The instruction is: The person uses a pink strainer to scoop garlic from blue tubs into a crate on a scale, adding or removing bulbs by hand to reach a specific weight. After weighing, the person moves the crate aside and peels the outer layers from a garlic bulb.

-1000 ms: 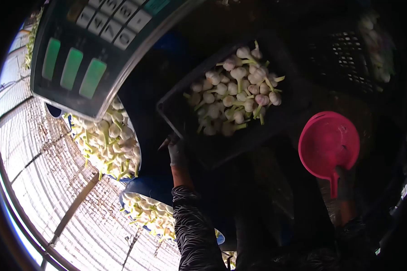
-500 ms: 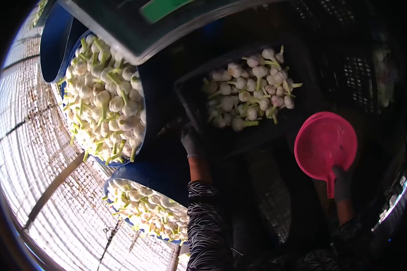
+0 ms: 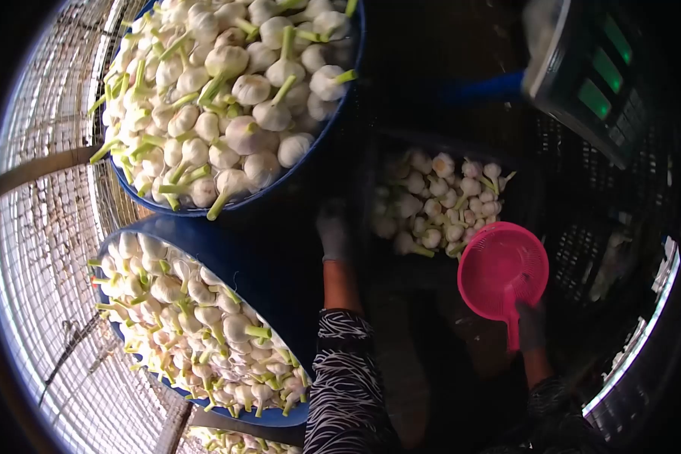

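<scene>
My right hand [image 3: 532,324], in a grey glove, is closed round the handle of a pink colander [image 3: 502,268], whose bowl shows no garlic in it. The colander's upper edge overlaps the near right side of the garlic bulbs [image 3: 439,198] lying in a dark crate [image 3: 369,193]. My left hand [image 3: 333,231], gloved too, is beside the crate's left side, in shadow. Its fingers are too dark to make out.
A large blue tub [image 3: 359,57] heaped with garlic stands at the upper left. Below it is a second blue tub [image 3: 261,284], also full of garlic. A scale with green displays [image 3: 607,72] is at the upper right, near dark perforated crates [image 3: 575,246].
The view has shifted, with the tubs now larger and the scale at the upper right. The colander has come nearer the crate's garlic. My right hand still holds it.
</scene>
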### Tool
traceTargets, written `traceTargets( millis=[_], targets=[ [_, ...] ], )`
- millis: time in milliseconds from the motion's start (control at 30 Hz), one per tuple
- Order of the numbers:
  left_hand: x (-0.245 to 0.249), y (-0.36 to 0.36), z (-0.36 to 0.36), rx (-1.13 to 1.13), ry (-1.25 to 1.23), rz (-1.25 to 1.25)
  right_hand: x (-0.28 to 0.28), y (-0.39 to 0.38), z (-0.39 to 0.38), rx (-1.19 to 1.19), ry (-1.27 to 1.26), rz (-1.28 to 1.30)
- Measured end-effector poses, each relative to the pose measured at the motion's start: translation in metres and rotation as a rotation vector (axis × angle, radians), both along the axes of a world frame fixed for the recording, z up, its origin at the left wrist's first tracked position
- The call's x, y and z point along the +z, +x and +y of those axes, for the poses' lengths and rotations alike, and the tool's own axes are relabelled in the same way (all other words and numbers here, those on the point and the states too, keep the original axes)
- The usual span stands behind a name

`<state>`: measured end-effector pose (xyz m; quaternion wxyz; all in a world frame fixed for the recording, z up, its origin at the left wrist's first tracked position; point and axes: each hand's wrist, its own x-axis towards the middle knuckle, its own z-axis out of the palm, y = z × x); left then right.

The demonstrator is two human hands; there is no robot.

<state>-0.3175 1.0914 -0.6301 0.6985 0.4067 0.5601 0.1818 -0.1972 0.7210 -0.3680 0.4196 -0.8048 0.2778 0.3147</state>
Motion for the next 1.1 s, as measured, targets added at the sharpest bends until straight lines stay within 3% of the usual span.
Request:
traceTargets(
  millis=[100, 200, 300, 400, 500, 567, 633, 667, 700, 800, 867, 933, 1000, 1033, 1100],
  targets=[
    [-0.017, -0.010, -0.010, -0.043, 0.077, -0.092, -0.030, 0.024, -0.002, 0.245, 0.048, -0.163],
    [0.023, 0.005, 0.000, 0.050, -0.082, -0.032, -0.042, 0.038, 0.025, 0.256, 0.090, -0.361],
    [0.020, 0.007, 0.000, -0.012, -0.045, -0.046, -0.034, 0.039, 0.070, 0.735, -0.590, -0.732],
    [0.034, 0.013, 0.004, 0.008, -0.284, -0.080, -0.024, 0.018, 0.143, 0.909, -0.280, -0.674],
    [-0.026, -0.005, -0.012, -0.463, 0.459, 0.149, -0.031, -0.013, 0.191, 0.805, -0.059, -0.365],
    [-0.021, 0.022, 0.007, -0.376, -0.078, 0.263, -0.037, -0.031, 0.209, 0.690, 0.100, -0.213],
    [-0.009, 0.042, 0.020, -0.289, -0.268, 0.270, -0.035, -0.043, 0.210, 0.618, 0.082, -0.048],
    [-0.004, 0.048, 0.021, -0.250, -0.189, 0.223, -0.033, -0.048, 0.207, 0.578, 0.072, 0.033],
    [0.001, 0.054, 0.025, -0.211, -0.108, 0.173, -0.031, -0.053, 0.202, 0.552, 0.065, 0.016],
    [-0.054, 0.058, 0.021, -1.019, 0.741, 0.492, -0.024, -0.064, 0.174, 0.569, -0.064, -0.108],
    [-0.048, 0.052, 0.031, -1.079, 0.749, 0.620, -0.021, -0.058, 0.140, 0.701, -0.294, -0.265],
    [-0.030, 0.048, 0.042, -1.133, 0.681, 0.724, -0.026, -0.037, 0.093, 0.879, -0.501, -0.594],
    [-0.007, 0.045, 0.049, -1.177, 0.540, 0.800, -0.024, -0.011, 0.059, 0.938, -0.707, -0.706],
    [-0.013, 0.041, 0.046, -1.141, 0.614, 0.767, -0.025, 0.000, 0.046, 0.964, -0.814, -0.762],
    [-0.039, 0.031, 0.028, -1.067, 0.752, 0.695, -0.035, 0.015, 0.030, 0.603, -0.579, -0.480]
  ],
)
